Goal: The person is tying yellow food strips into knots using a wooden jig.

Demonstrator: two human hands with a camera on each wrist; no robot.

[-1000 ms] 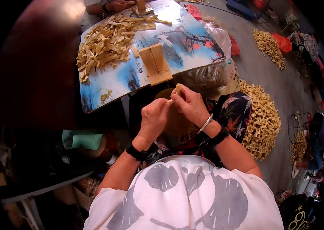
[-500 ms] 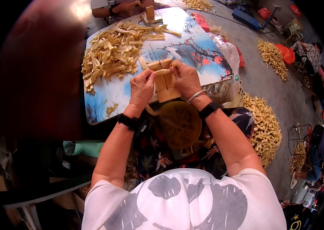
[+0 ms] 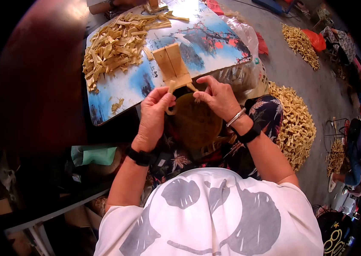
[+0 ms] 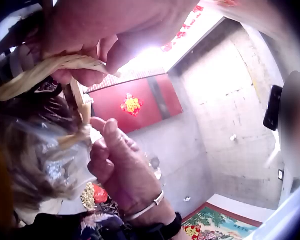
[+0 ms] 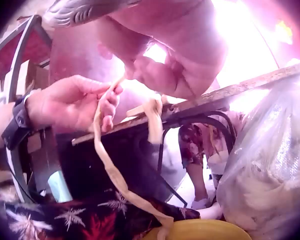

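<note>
My left hand [image 3: 151,116] pinches a long pale-yellow strip [image 3: 171,87] between thumb and fingers, left of the wooden stand [image 3: 173,64]. In the right wrist view that strip [image 5: 107,160] hangs from the left hand [image 5: 70,105] to the yellow basin. My right hand [image 3: 222,101] is at the stand's front right corner, index finger and thumb apart, thumb beside a short piece [image 3: 192,87] at the edge. The left wrist view shows the right hand [image 4: 125,175] with its lower fingers bent beside the piece [image 4: 82,132]. Whether they touch it is hard to tell.
Loose strips [image 3: 114,47] are heaped on the painted table [image 3: 137,91]. The basin [image 3: 197,121] is below the hands. A clear plastic bag [image 5: 270,170] hangs right of it. A large pile of short pieces [image 3: 296,128] lies on the floor at the right.
The strip that both hands held stretched over the stand is no longer between them. Both hands have come down and apart, and the right index finger has lifted away from the thumb.
</note>
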